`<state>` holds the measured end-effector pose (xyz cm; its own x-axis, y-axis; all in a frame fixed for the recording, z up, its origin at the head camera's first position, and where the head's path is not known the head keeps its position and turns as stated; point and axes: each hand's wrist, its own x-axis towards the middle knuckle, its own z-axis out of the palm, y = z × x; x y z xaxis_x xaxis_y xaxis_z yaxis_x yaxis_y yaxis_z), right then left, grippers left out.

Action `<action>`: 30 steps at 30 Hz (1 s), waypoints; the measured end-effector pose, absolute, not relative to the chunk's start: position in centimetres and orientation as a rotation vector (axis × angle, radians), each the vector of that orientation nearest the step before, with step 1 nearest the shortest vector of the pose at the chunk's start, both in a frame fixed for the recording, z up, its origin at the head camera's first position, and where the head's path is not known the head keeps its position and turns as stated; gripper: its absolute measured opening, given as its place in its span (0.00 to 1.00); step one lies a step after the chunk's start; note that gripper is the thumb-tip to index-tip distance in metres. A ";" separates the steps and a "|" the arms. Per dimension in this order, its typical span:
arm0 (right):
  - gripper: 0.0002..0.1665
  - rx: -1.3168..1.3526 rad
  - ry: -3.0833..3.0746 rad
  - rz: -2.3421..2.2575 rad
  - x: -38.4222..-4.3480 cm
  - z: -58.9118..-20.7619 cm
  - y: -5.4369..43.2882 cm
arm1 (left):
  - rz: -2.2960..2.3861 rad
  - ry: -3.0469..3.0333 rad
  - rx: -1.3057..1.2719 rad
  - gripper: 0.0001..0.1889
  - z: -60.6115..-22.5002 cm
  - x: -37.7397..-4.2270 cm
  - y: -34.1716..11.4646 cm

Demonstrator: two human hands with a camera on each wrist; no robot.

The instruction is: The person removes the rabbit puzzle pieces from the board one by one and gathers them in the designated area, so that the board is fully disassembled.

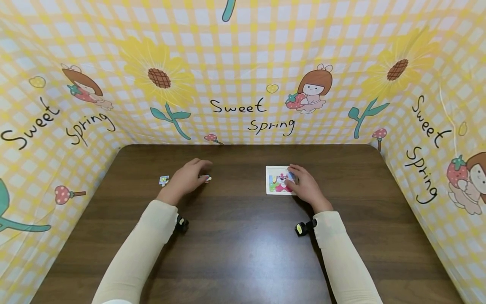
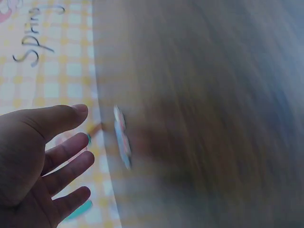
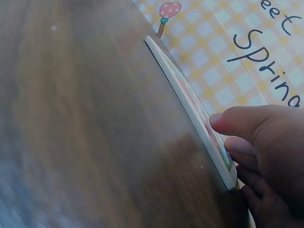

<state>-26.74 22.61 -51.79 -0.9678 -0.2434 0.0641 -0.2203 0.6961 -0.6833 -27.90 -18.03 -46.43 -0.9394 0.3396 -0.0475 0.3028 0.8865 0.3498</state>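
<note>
My left hand (image 1: 186,177) is over the left part of the table, its fingers loosely spread and holding nothing. Close by its thumb lies a small jigsaw piece (image 1: 207,179), partly hidden by the hand. Another jigsaw piece (image 1: 164,180) is on the table to the left of that hand. In the left wrist view one blurred piece (image 2: 122,137) appears beyond the fingertips. My right hand (image 1: 305,185) grips the right side of a white-framed jigsaw puzzle (image 1: 277,181) with a pink cartoon animal on it. Its thumb lies on the picture, the other fingers along the edge (image 3: 190,114).
The dark wooden table (image 1: 235,236) is enclosed at the back and sides by a yellow checked cloth (image 1: 235,63) with printed flowers and lettering. A black wrist camera (image 1: 182,223) sits under the left cuff, another camera (image 1: 303,228) by the right cuff.
</note>
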 end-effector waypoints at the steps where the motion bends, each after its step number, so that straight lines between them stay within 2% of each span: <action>1: 0.34 -0.391 2.863 -1.145 -26.8 -51.8 22.6 | 0.522 2.952 0.512 0.25 -46.3 -27.9 -17.5; 18: 0.42 -0.512 2.838 -1.096 -26.4 -51.5 23.6 | 0.745 2.924 0.744 0.23 -45.9 -27.4 -6.2; 30: 0.46 -0.462 2.839 -0.961 -26.2 -51.1 25.5 | 0.752 2.873 0.784 0.25 -46.7 -27.7 -1.2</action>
